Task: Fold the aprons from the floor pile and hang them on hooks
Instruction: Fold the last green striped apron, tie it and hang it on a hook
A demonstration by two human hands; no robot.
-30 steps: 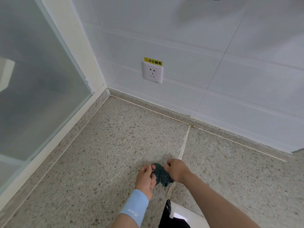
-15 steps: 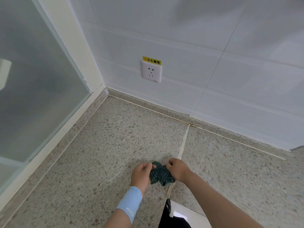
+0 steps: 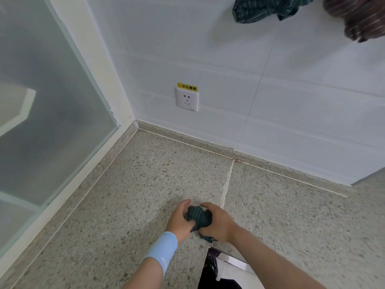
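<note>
Now | step: compacting the fold | left hand [image 3: 178, 221] and right hand [image 3: 217, 224] are gripping the apron [image 3: 199, 214] from either side, below the socket [image 3: 187, 99], likely pressing it small so the folds are holding | hung apron [image 3: 268, 8] is dangling above right of the socket, its top out of view

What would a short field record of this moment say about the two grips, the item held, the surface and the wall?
left grip: holds the green striped cloth from its left side
right grip: holds the same cloth from the right
cloth state: bunched small between both
surface: speckled stone
wall: white socket, yellow label above it
top edge: second green striped cloth and brown striped cloth; hooks not visible
</note>
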